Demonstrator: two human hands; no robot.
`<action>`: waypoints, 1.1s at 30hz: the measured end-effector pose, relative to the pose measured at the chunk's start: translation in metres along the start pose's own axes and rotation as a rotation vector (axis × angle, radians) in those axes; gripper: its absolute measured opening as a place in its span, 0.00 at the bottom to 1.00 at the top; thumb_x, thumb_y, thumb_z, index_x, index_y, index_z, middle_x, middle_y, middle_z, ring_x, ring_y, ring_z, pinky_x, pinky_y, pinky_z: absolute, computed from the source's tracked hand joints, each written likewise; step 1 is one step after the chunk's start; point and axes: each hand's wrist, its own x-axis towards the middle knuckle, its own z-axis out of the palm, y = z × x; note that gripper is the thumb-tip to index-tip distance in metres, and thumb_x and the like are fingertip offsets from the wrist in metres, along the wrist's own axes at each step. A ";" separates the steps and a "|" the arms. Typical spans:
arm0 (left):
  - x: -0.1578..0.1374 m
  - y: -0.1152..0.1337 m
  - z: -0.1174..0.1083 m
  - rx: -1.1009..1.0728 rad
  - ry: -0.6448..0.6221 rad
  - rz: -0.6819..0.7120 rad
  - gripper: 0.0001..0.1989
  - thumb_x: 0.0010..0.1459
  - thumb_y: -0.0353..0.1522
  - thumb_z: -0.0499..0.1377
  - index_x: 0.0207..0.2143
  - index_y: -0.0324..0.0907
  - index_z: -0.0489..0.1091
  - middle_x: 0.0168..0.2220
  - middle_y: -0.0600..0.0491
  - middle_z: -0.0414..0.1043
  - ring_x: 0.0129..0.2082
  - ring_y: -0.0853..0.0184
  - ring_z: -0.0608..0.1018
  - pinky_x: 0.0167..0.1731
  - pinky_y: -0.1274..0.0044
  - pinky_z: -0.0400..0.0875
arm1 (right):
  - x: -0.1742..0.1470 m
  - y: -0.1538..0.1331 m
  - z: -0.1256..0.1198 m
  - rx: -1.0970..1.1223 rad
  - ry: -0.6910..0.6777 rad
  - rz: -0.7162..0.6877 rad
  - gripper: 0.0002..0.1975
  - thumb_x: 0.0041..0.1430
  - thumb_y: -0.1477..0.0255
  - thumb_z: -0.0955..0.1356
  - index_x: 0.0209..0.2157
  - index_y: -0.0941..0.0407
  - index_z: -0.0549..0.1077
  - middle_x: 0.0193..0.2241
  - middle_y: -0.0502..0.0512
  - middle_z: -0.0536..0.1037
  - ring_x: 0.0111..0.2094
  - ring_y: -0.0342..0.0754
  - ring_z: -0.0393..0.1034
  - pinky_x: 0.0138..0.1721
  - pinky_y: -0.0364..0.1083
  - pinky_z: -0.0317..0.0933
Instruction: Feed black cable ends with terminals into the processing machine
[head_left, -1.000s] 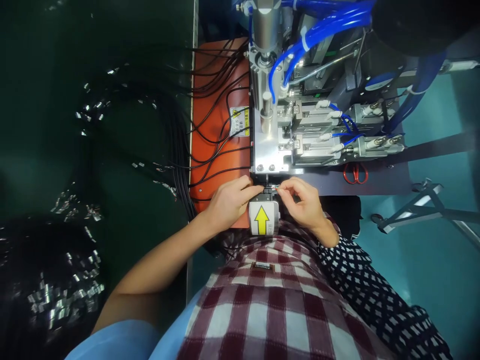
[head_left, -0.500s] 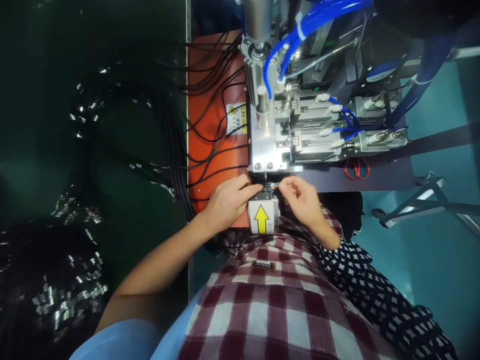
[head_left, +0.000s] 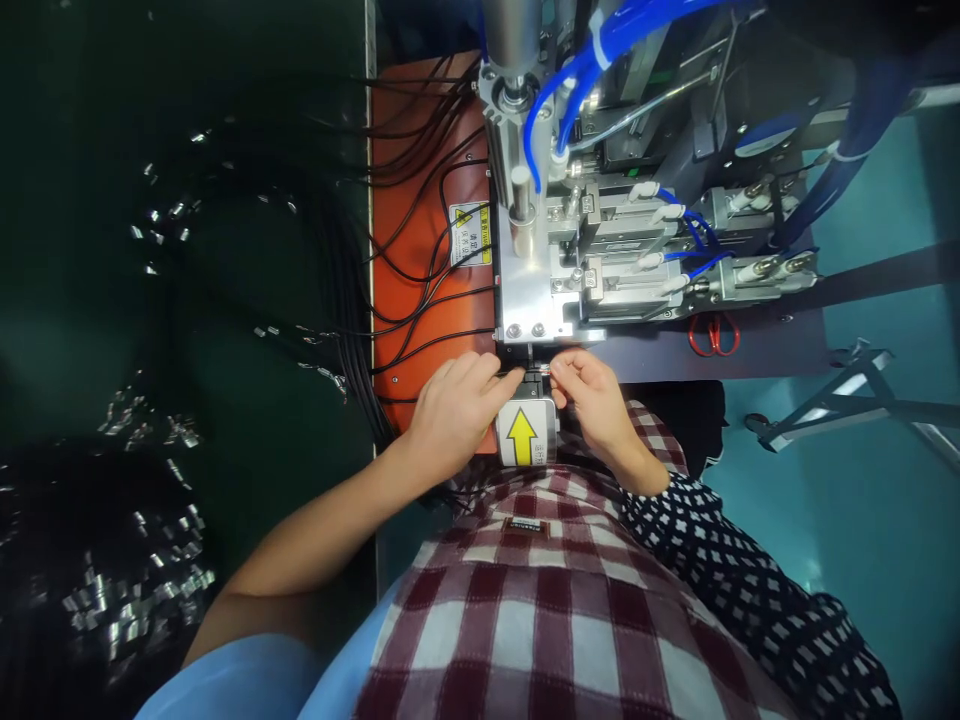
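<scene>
My left hand (head_left: pixel 456 412) is closed at the front of the machine, its thumb and forefinger pressing on a thin black cable that is mostly hidden under the fingers. Across the small gap, my right hand (head_left: pixel 592 395) pinches the thin wire ends (head_left: pixel 545 370) of that cable between thumb and fingertips. Both hands meet just below the metal plate (head_left: pixel 526 305) of the machine. A white cover with a yellow arrow (head_left: pixel 523 436) sits right under them, close to my body.
Several black cables (head_left: pixel 420 320) run over the orange base (head_left: pixel 390 230). More cables with shiny ends (head_left: pixel 120 610) lie at the left. Blue air tubes (head_left: pixel 637 35) hang above the metal cylinders (head_left: pixel 637 240). Red-handled scissors (head_left: pixel 714 336) rest on the dark surface at the right.
My right hand has shifted slightly left, its fingertips now nearer the left hand and covering more of the coloured wires. My left hand stays in nearly the same place.
</scene>
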 end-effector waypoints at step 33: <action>-0.043 0.029 0.010 -0.276 0.110 -0.401 0.23 0.66 0.27 0.47 0.63 0.42 0.59 0.51 0.43 0.64 0.48 0.62 0.71 0.50 0.68 0.69 | 0.002 0.011 0.005 0.032 0.012 -0.100 0.16 0.57 0.57 0.69 0.28 0.54 0.66 0.20 0.44 0.64 0.20 0.40 0.57 0.23 0.43 0.54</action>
